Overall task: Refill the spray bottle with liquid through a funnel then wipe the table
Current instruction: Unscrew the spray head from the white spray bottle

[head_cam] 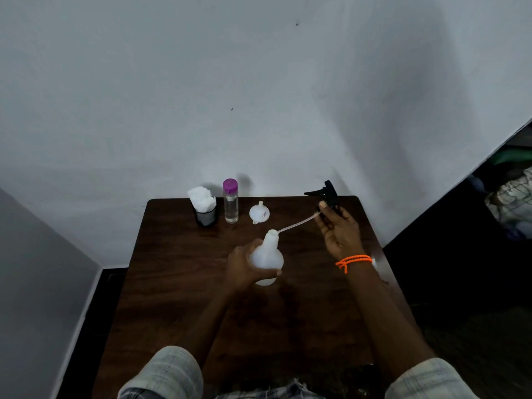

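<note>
No text is showing clearly enough to read. The white funnel (259, 213) is carrying a small sticker with red and blue marks, but it is appearing too small and blurred to make out.

Dim, cool-toned scene; grey cast over the plain white wall (259, 82). Soft shadows of the purple-capped clear bottle (230, 200) and the black spray trigger head (324, 192) fall up and right on the wall, so light comes from low left. Faint sheen on the dark brown wooden table (178, 277). Wide-angle bending at the edges; right margin nearly black. Near checked sleeves soft, grainy.
</note>
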`<move>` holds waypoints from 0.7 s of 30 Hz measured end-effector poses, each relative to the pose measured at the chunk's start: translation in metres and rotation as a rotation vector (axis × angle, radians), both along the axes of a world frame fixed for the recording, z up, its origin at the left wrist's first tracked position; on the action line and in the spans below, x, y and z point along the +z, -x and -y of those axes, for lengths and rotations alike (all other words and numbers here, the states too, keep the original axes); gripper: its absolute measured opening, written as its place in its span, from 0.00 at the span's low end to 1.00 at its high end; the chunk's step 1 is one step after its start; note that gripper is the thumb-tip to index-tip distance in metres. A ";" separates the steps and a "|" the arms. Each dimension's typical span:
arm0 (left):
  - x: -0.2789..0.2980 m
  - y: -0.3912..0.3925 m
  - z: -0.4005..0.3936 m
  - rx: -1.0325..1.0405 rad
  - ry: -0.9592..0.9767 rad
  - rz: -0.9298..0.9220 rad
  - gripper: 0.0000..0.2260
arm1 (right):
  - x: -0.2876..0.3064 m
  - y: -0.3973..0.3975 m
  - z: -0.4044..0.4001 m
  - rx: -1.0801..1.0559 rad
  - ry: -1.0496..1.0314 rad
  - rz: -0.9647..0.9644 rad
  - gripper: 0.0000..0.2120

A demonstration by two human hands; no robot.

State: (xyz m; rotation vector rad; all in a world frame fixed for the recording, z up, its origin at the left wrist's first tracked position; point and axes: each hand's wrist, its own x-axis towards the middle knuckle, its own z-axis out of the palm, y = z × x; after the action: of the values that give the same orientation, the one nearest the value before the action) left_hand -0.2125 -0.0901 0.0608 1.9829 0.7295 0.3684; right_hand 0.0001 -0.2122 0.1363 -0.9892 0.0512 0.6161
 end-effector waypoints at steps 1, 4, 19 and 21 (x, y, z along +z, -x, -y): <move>-0.003 0.001 -0.001 0.008 0.013 -0.007 0.37 | -0.002 -0.001 0.001 -0.006 0.001 -0.022 0.09; -0.011 0.003 -0.004 0.040 0.047 -0.027 0.38 | -0.008 -0.002 0.005 0.025 -0.054 -0.137 0.06; -0.013 0.000 -0.010 0.049 0.069 -0.047 0.34 | -0.034 0.002 0.020 -0.065 -0.087 -0.348 0.03; -0.014 -0.001 -0.012 0.038 0.057 -0.064 0.34 | -0.036 0.004 0.021 -0.068 -0.085 -0.342 0.03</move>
State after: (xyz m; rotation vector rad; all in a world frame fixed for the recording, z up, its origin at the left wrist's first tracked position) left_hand -0.2111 -0.0777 0.0468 1.9368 0.8104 0.3049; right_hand -0.0042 -0.2332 0.1005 -0.7886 0.3568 0.7140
